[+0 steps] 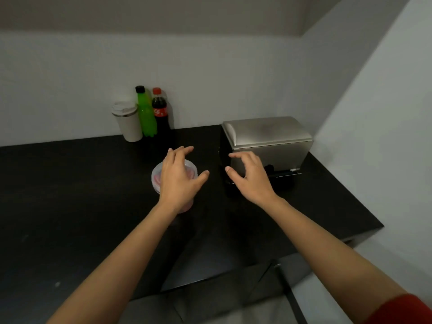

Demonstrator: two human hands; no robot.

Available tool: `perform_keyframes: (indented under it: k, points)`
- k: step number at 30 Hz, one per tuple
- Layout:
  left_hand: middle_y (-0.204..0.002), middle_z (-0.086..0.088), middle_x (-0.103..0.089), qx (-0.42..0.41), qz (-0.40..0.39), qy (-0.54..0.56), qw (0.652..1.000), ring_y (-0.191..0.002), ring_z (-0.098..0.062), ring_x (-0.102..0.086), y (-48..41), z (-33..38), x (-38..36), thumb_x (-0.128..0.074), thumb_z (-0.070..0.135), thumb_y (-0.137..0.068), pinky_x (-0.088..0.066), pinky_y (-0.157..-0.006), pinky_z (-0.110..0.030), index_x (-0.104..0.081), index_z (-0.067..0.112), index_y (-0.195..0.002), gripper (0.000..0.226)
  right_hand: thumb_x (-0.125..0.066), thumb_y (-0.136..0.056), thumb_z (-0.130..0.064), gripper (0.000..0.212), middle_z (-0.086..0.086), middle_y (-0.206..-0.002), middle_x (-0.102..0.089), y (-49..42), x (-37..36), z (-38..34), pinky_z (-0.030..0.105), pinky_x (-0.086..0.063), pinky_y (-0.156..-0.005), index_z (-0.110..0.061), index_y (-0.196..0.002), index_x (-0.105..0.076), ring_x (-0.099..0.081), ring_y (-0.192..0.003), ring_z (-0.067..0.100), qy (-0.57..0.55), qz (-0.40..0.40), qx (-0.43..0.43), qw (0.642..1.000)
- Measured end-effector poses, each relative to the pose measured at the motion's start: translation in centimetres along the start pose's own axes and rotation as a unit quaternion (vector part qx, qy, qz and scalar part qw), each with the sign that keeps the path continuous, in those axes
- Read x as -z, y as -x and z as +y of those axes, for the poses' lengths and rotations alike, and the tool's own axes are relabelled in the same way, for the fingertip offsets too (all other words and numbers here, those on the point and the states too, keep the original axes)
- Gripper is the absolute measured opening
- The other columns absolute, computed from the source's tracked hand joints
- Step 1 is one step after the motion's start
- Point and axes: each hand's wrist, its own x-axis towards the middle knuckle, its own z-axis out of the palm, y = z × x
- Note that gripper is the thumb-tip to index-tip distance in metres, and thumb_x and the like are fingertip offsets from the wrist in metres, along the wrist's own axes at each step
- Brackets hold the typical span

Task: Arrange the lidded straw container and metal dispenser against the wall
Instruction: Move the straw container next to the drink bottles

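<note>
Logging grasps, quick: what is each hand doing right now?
Left hand: open, spread over the lidded straw container, gripping nothing.
Right hand: open, fingers curled, before the metal dispenser, holding nothing.

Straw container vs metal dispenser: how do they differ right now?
The straw container is a round, clear plastic tub with pink showing inside; the metal dispenser is a boxy, opaque brushed-steel unit, and clearly larger. The container stands out in the open on the counter, under the left hand; the dispenser sits farther back near the corner, with the right hand open in front of it. Both rest upright on the black counter.
</note>
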Motion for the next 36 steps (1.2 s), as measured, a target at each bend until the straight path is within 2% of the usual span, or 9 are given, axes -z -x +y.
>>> perform_keyframes:
  k: [7, 9, 17, 20, 22, 25, 29, 32, 36]
  points:
    - [-0.149, -0.007, -0.030, 0.001, -0.047, -0.056, 0.997, -0.141, -0.026, -0.016, -0.7, -4.8, 1.4, -0.075, 0.050, -0.065, -0.020, -0.111, -0.050, -0.031, 0.024, -0.141, 0.091, -0.058, -0.087, -0.037, 0.044, -0.006, -0.128, -0.048, -1.5, -5.9, -2.3, 0.015, -0.033, -0.084, -0.025, -0.128, -0.048, -0.044, -0.116, 0.005, -0.094, -0.057, -0.094, 0.989]
    - [-0.152, -0.008, -0.024, 0.003, -0.064, -0.054, 0.997, -0.142, -0.027, -0.012, -1.0, -6.0, 1.9, -0.074, 0.058, -0.063, -0.019, -0.111, -0.050, -0.027, 0.025, -0.143, 0.099, -0.058, -0.087, -0.036, 0.046, -0.004, -0.130, -0.047, -1.9, -7.1, -2.6, 0.016, -0.036, -0.084, -0.023, -0.129, -0.046, -0.046, -0.114, 0.006, -0.126, -0.066, -0.126, 0.982]
    - [-0.154, -0.004, -0.006, 0.020, -0.152, 0.082, 0.985, -0.143, -0.023, -0.003, -1.4, -9.3, 2.2, -0.080, 0.061, -0.050, -0.024, -0.108, -0.045, -0.014, 0.031, -0.145, 0.120, -0.058, -0.088, -0.025, 0.036, -0.004, -0.112, -0.059, -2.0, -9.9, -3.3, 0.020, -0.051, -0.076, -0.020, -0.123, -0.051, -0.059, -0.101, 0.009, -0.189, -0.053, -0.141, 0.970]
    - [-0.151, -0.003, -0.012, 0.008, -0.144, 0.110, 0.983, -0.141, -0.020, -0.011, -1.2, -10.0, 1.9, -0.081, 0.058, -0.050, -0.029, -0.107, -0.040, -0.015, 0.033, -0.143, 0.117, -0.056, -0.089, -0.027, 0.030, -0.002, -0.108, -0.062, -1.8, -10.4, -3.4, 0.023, -0.051, -0.080, -0.020, -0.118, -0.055, -0.060, -0.099, 0.008, -0.192, -0.042, -0.140, 0.971]
    - [-0.148, 0.000, -0.021, -0.007, -0.137, 0.125, 0.983, -0.132, -0.009, -0.023, -1.3, -10.2, 1.8, -0.082, 0.057, -0.050, -0.031, -0.099, -0.026, -0.018, 0.032, -0.143, 0.115, -0.056, -0.089, -0.029, 0.029, -0.002, -0.107, -0.063, -1.9, -10.6, -3.4, 0.023, -0.050, -0.081, -0.020, -0.116, -0.056, -0.060, -0.098, 0.007, -0.191, -0.033, -0.142, 0.971]
    - [-0.144, 0.004, -0.030, -0.022, -0.136, 0.137, 0.981, -0.120, 0.003, -0.027, -1.6, -10.4, 1.7, -0.082, 0.056, -0.050, -0.025, -0.087, -0.009, -0.021, 0.031, -0.142, 0.114, -0.056, -0.089, -0.029, 0.028, -0.002, -0.106, -0.064, -2.1, -10.9, -3.3, 0.026, -0.051, -0.083, -0.020, -0.115, -0.057, -0.061, -0.098, 0.008, -0.190, -0.025, -0.145, 0.971]
    - [-0.142, 0.003, -0.032, -0.021, -0.135, 0.144, 0.980, -0.118, 0.002, -0.030, -2.5, -10.7, 1.5, -0.083, 0.055, -0.049, -0.027, -0.087, -0.012, -0.022, 0.031, -0.141, 0.113, -0.056, -0.089, -0.030, 0.028, -0.002, -0.105, -0.065, -2.9, -11.2, -2.9, 0.027, -0.052, -0.082, -0.020, -0.115, -0.057, -0.062, -0.097, 0.008, -0.185, -0.021, -0.145, 0.972]
    - [-0.142, 0.004, -0.033, -0.023, -0.130, 0.153, 0.979, -0.123, 0.000, -0.031, -3.5, -10.9, 1.1, -0.085, 0.053, -0.048, -0.027, -0.088, -0.010, -0.020, 0.032, -0.141, 0.116, -0.057, -0.089, -0.030, 0.026, -0.005, -0.101, -0.065, -3.9, -11.5, -2.6, 0.019, -0.052, -0.076, -0.022, -0.114, -0.057, -0.063, -0.092, 0.003, -0.183, -0.010, -0.144, 0.972]
    - [-0.143, 0.003, -0.038, -0.003, -0.126, 0.171, 0.977, -0.131, -0.011, -0.035, -5.2, -11.5, 0.6, -0.087, 0.050, -0.047, -0.032, -0.104, -0.029, -0.012, 0.031, -0.144, 0.124, -0.058, -0.087, -0.030, 0.027, -0.008, -0.097, -0.064, -5.4, -11.9, -2.1, 0.011, -0.049, -0.068, -0.024, -0.113, -0.055, -0.062, -0.087, -0.001, -0.179, 0.012, -0.147, 0.973]
